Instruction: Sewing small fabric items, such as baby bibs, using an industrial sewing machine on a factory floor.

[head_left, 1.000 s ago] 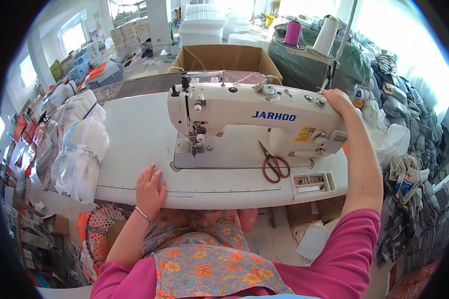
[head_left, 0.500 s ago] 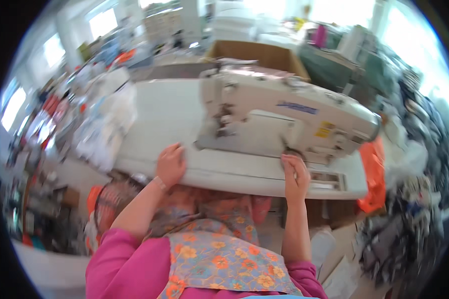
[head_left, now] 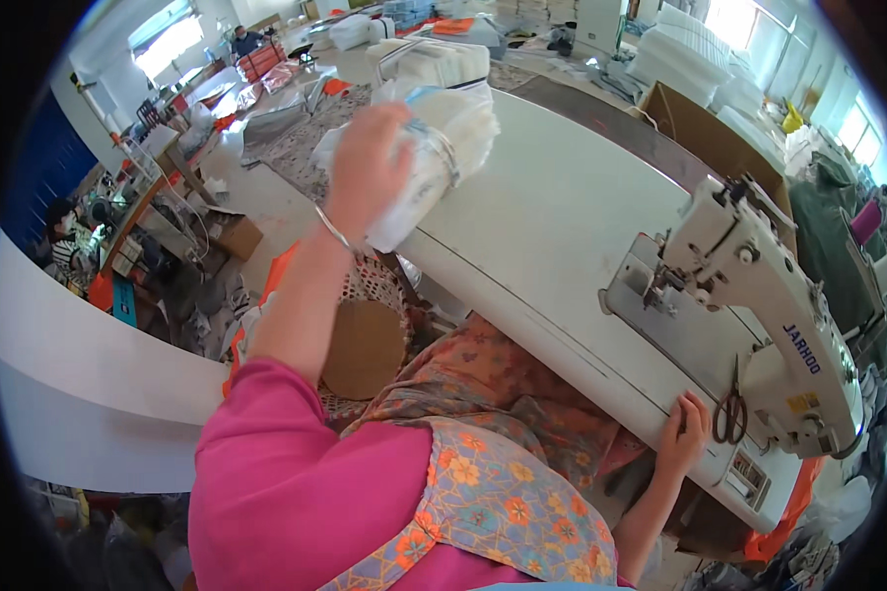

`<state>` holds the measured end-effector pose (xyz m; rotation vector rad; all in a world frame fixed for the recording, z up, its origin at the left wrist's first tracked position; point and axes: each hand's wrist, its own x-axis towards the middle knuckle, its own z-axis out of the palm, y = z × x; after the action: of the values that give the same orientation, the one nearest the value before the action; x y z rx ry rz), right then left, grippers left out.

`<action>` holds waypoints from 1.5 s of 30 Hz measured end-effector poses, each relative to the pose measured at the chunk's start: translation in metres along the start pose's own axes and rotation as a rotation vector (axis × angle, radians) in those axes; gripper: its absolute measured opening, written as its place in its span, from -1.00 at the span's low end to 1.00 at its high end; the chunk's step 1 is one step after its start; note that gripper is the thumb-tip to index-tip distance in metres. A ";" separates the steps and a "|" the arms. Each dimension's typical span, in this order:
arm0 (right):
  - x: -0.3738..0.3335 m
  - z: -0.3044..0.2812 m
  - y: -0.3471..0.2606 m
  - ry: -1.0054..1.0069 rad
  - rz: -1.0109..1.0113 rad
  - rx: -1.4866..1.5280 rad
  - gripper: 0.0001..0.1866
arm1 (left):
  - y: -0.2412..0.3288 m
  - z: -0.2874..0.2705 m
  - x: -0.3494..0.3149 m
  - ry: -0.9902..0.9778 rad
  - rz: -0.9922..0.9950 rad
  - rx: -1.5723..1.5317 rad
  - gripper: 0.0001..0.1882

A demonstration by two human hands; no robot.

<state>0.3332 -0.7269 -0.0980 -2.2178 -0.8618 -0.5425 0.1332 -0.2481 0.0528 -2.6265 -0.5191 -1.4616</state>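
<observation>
My left hand is raised over a strapped bundle of white, plastic-like pieces at the far left end of the sewing table. Motion smears its fingers, so I cannot tell whether it grips the bundle. Along the table's near edge, my right hand rests with fingers laid out on the top and nothing visible in them. Just right of those fingers lie dark-handled scissors, blades pointing away from me. The white sewing machine stands on the right part of the table.
Behind the table is an open cardboard box. A round-seated stool with a lacy cover stands below my left forearm. Orange cloth hangs at the table's right end. At the far left, another person sits by a bench.
My view has swung left. My left hand has gone from the table's near edge to the white bundle. My right hand, which was at the scissors' handles, now lies slightly apart from them.
</observation>
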 end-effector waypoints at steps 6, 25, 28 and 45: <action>0.019 0.011 -0.029 0.049 0.136 0.052 -0.87 | -0.108 0.000 0.027 -0.482 -0.311 -0.202 -0.75; 0.245 0.242 -0.397 -0.584 -0.158 0.576 -0.76 | -0.118 0.002 -0.006 -0.132 -0.194 -0.408 -0.82; 0.242 0.249 -0.387 -0.572 -0.203 0.612 -0.77 | -0.131 -0.009 -0.002 -0.332 -0.148 -0.261 -0.83; 0.233 0.243 -0.411 -0.548 -0.385 0.402 -0.77 | -0.162 -0.041 0.005 0.336 -0.448 -1.810 -0.71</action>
<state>0.2337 -0.2286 0.0578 -1.8467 -1.5478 0.0916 0.0483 -0.1043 0.0656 -2.9110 0.7566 -3.6301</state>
